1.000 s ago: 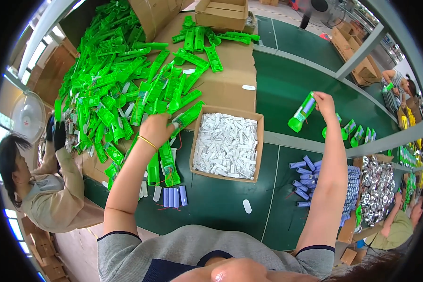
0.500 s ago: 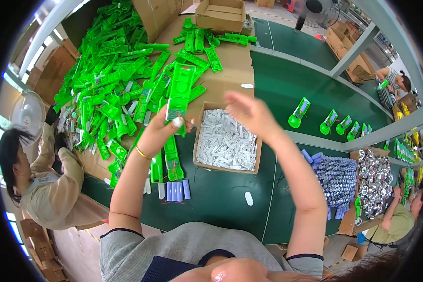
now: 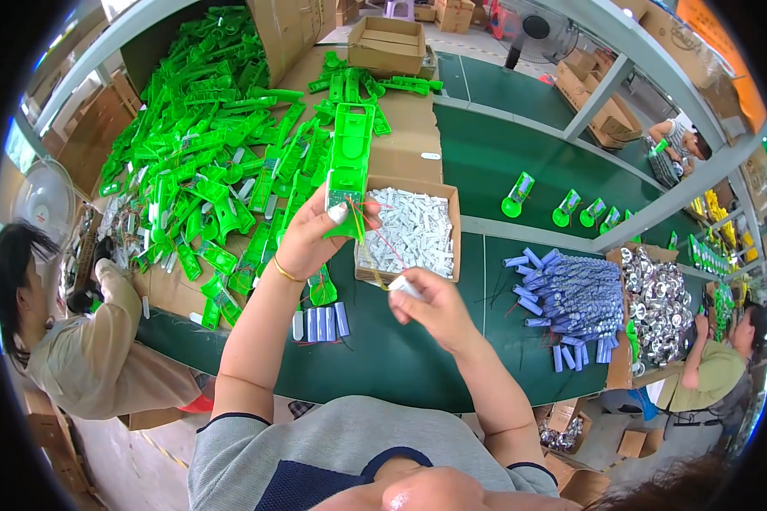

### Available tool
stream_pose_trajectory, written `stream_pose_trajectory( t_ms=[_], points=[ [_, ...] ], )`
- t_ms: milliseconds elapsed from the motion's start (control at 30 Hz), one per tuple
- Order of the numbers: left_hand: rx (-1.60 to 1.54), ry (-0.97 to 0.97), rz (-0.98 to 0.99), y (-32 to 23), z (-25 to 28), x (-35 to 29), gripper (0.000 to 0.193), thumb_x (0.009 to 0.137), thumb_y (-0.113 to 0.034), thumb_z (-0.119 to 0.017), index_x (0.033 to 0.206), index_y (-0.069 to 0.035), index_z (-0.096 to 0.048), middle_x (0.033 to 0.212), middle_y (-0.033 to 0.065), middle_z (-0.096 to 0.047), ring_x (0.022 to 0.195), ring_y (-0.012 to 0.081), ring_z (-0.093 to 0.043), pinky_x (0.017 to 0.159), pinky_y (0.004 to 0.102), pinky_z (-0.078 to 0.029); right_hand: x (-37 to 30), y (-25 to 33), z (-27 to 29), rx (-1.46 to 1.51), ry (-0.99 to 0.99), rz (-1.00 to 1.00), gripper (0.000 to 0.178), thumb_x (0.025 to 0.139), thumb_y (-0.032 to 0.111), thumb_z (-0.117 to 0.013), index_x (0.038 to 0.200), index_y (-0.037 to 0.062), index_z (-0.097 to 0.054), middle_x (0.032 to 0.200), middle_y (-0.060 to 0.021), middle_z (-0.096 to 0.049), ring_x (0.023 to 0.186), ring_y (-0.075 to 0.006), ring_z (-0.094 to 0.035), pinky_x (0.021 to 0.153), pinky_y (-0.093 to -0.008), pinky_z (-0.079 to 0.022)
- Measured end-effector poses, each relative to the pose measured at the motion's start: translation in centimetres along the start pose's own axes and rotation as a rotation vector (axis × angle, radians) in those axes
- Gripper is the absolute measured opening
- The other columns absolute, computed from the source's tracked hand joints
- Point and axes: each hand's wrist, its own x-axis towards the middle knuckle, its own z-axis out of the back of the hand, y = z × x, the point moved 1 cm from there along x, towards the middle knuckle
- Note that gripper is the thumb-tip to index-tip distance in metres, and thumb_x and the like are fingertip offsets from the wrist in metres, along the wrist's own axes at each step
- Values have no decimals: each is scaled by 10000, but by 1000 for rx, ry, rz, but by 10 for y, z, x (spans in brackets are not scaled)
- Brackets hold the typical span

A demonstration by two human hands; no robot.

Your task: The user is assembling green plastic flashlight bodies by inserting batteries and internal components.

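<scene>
My left hand (image 3: 308,232) grips a green plastic casing (image 3: 350,153), held upright with its hollow side showing. A small circuit board (image 3: 341,201) with thin red and yellow wires sits in its lower part. White covers the tip of my left thumb. Below and to the right, my right hand (image 3: 435,311) is closed on a small white piece (image 3: 406,287), pinched at the fingertips. A thin yellow strand hangs between the casing and this piece; whether they are joined I cannot tell. Behind the hands stands a cardboard box (image 3: 453,234) of small white parts.
Green casings (image 3: 204,128) lie heaped at the left. Purple cylindrical cells (image 3: 320,324) stand near my left forearm, with many more cells (image 3: 575,294) at the right beside a box of shiny round parts (image 3: 656,298). A co-worker (image 3: 85,332) sits at the left.
My right hand has come down toward me from above the box and now pinches the white piece. The white oval piece seen on the near table is gone from view. My left hand still holds the casing.
</scene>
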Motion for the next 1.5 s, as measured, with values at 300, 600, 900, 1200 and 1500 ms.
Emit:
stream_pose_trajectory(
  t_ms=[300,600,900,1200,1500],
  points=[
    [634,-31,17,40,-23,-6,478,1061,-308,-492,1423,-21,-370,978,48,-587,853,130,-566,801,309,-494,-20,45,2,-220,-632,659,209,982,91,-630,1152,-29,-613,1102,-79,-632,921,-115,-605,799,-270,-496],
    [629,-96,-29,74,-58,-45,551,1033,-334,-513,1460,-13,-376,950,89,-637,783,158,-621,726,312,-511,-1,24,10,-395,-466,246,456,1064,249,-508,1478,64,-457,1100,-10,-614,878,-54,-539,780,-217,-474],
    [1103,-67,-63,91,-79,-64,486,993,-287,-549,1404,-34,-484,1125,285,-654,1040,434,-654,860,427,-521,10,5,40,-814,-1021,495,237,1032,236,-553,1153,54,-644,795,-54,-634,663,-75,-552,626,-249,-460],
    [631,-186,184,100,-65,-57,484,1028,-288,-519,1440,-41,-455,834,77,-648,710,162,-626,685,309,-519,-1,-9,34,-20,-682,240,240,1001,241,-632,1061,11,-664,813,23,-631,675,-35,-533,616,-205,-440],
    [467,10,340,96,-76,-63,464,1047,-287,-460,1438,-36,-460,891,110,-634,729,172,-603,696,309,-511,7,-6,67,-1045,-1087,410,197,1003,255,-558,1000,80,-649,775,-89,-665,763,-277,-659,669,-387,-507]
  ],
)
